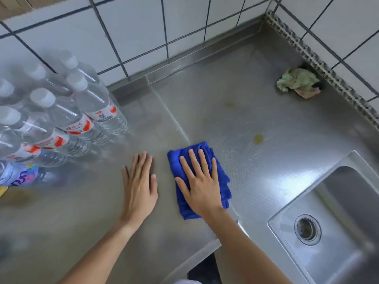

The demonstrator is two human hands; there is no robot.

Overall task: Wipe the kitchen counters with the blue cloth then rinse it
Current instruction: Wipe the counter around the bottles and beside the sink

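A folded blue cloth [220, 177] lies flat on the stainless steel counter [235, 111] near its front edge. My right hand [200, 181] presses down on the cloth with fingers spread, palm flat on top of it. Just to the left, my left hand [139, 185] rests flat on the bare counter, fingers together, holding nothing. A yellowish stain [258, 138] marks the counter a little beyond and right of the cloth. The sink [336, 218] with its round drain [307, 229] is at the lower right.
A shrink-wrapped pack of water bottles [61, 115] stands at the left, with a colourful bottle [18, 175] in front of it. A crumpled green and pink rag [297, 82] lies in the back right corner. White tiled walls [143, 31] border the counter.
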